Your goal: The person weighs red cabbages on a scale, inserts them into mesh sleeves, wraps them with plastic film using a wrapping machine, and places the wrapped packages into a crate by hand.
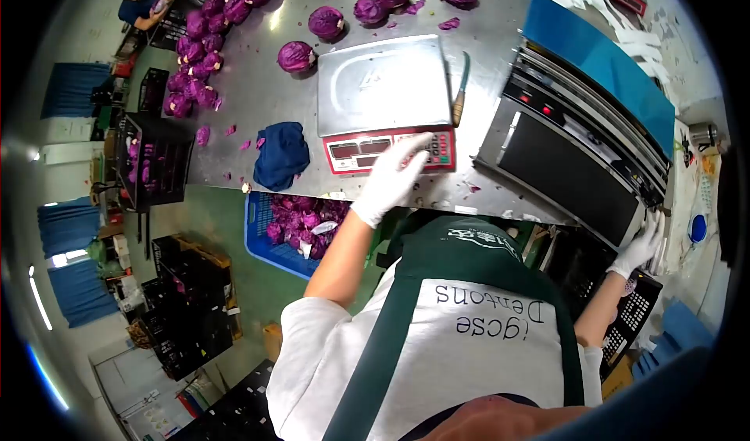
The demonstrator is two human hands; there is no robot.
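My left hand (391, 179), in a white glove, reaches over the keypad at the front of a red electronic scale (334, 158). Its fingers are stretched out and hold nothing. The scale's wide metal pan (383, 85) carries no load. Off to the right, my right hand (642, 244), gloved too, lies at the front right corner of a wrapping machine (570, 171) with a black plate. Those fingers look extended, with nothing visible in them. A knife (462, 89) with a wooden handle rests beside the pan. Left of the scale sits a crumpled dark blue cloth (281, 156).
Red cabbages (326, 22) stand behind the scale, with more piled along the table's left edge. A blue crate (258, 242) of cabbages is below the table (250, 82). Black crates (160, 164) stand at left. Another person (144, 0) holds a cabbage at far left.
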